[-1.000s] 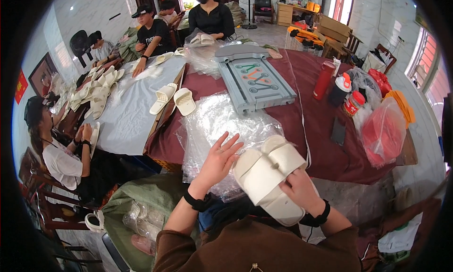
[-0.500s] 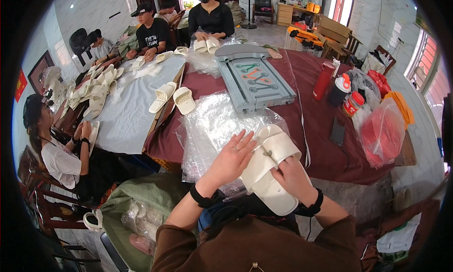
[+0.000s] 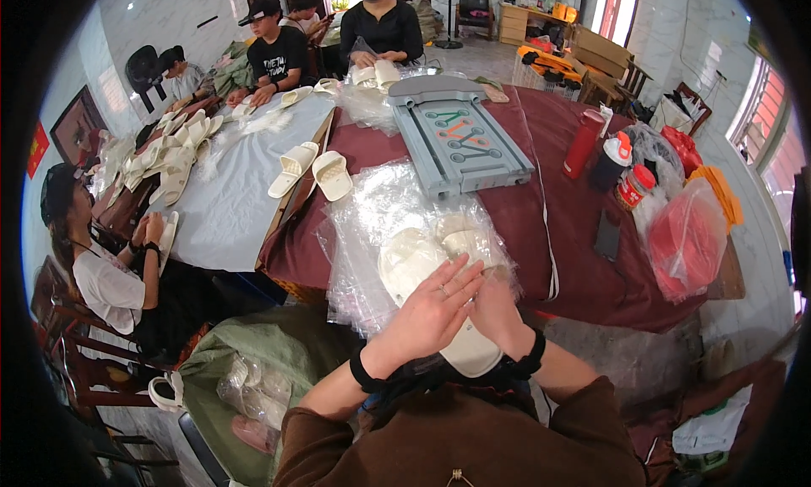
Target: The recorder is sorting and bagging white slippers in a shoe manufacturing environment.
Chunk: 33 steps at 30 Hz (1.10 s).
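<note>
while slippers (image 3: 407, 263) lie fore-and-aft, left hand (image 3: 435, 310) over them, flat, no grip seen; right hand (image 3: 500, 314) equally near, opening and hold unclear.

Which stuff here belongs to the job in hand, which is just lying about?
Likely the job:
cream slippers at left hand and right hand
clear plastic film

Likely just lying about:
red bottle
red-lidded jar
grey plastic panel

Two nearest slippers (image 3: 407, 266), one red bottle (image 3: 583, 146), one red-lidded jar (image 3: 632, 188), one phone (image 3: 606, 237).
</note>
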Each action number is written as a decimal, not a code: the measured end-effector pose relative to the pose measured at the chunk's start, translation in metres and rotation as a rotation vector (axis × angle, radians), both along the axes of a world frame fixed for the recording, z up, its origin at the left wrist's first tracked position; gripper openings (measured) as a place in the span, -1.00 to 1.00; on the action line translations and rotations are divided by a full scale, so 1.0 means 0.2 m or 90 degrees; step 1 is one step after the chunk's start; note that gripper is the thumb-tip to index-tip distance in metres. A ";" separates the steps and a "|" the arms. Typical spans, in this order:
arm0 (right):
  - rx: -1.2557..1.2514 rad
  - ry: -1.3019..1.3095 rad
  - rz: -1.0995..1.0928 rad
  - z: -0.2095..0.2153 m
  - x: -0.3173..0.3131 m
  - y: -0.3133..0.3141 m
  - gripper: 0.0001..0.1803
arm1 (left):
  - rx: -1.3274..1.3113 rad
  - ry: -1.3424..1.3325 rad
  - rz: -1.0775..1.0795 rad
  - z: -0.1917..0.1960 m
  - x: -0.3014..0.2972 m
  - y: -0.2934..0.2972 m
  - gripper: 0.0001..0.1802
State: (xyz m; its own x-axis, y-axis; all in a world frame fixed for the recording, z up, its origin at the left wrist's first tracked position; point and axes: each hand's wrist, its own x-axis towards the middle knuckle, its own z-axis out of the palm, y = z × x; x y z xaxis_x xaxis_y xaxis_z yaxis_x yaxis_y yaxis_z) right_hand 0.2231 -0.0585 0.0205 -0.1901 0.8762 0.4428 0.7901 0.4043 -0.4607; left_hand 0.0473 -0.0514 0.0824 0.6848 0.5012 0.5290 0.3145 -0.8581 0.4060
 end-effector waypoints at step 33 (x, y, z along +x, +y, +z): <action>0.012 0.129 -0.104 -0.05 -0.10 0.05 -0.63 | -0.192 -0.331 0.508 -0.31 -0.22 0.04 -0.13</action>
